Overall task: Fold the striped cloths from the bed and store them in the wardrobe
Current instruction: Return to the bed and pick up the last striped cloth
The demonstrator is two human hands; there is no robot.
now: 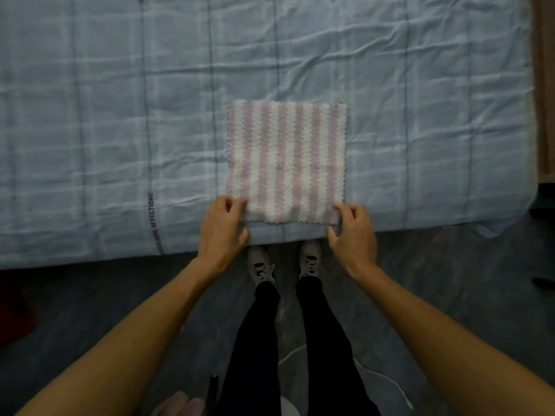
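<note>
Head view: 1 cloth lies flat on the bed, stretching straight away from both hands, its stripes running away from the body too. Left hand pinches the near-left corner, right hand the near-right corner (both equally close). I judge the fold will carry this near edge forward onto the far edge.

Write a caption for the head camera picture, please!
Both hands pinch the striped cloth's near corners on the bed.

Cloth flat on bed near its front edge — hands apparently at both near corners.
</note>
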